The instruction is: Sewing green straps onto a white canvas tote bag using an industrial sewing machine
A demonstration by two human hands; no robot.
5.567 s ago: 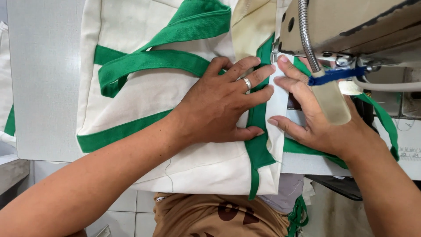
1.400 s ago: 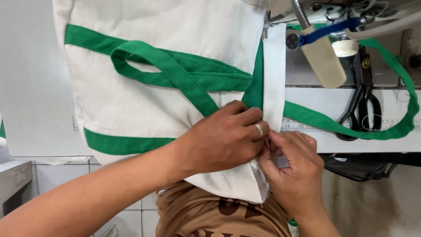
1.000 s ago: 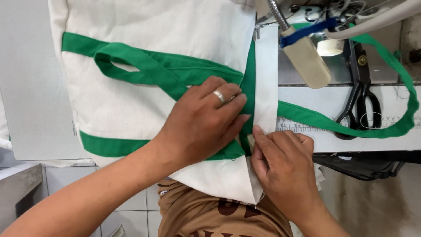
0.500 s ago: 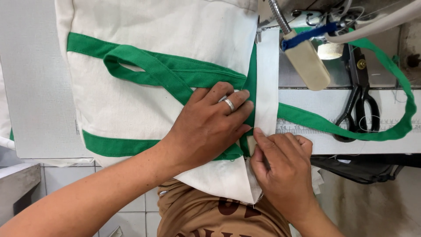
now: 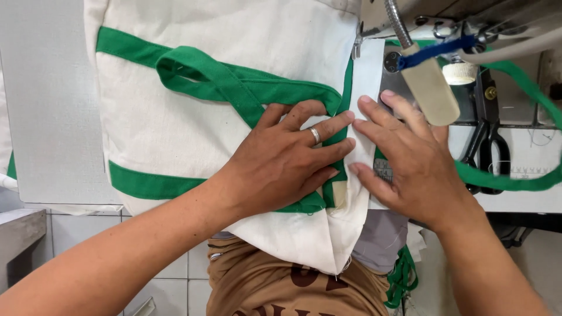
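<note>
A cream canvas tote bag (image 5: 193, 99) with green straps (image 5: 234, 88) and green trim lies flat on a sewing table. My left hand (image 5: 287, 158), a ring on one finger, presses flat on the bag beside its green edge binding (image 5: 342, 137). My right hand (image 5: 410, 158) lies flat with fingers spread on the bag's white edge strip (image 5: 369, 76), just below the sewing machine head (image 5: 410, 17). Neither hand grips anything; both hold the fabric down.
A cream-coloured cylinder on a metal arm (image 5: 430, 88) hangs over my right hand. Black scissors (image 5: 486, 137) lie to the right on the machine bed, crossed by a loose green strap (image 5: 509, 181). A white table surface (image 5: 47, 105) extends left; tiled floor shows below.
Both hands have moved up the bag's edge toward the machine. My right hand, earlier pinching the lower corner, now lies flat with fingers spread. The view has come closer.
</note>
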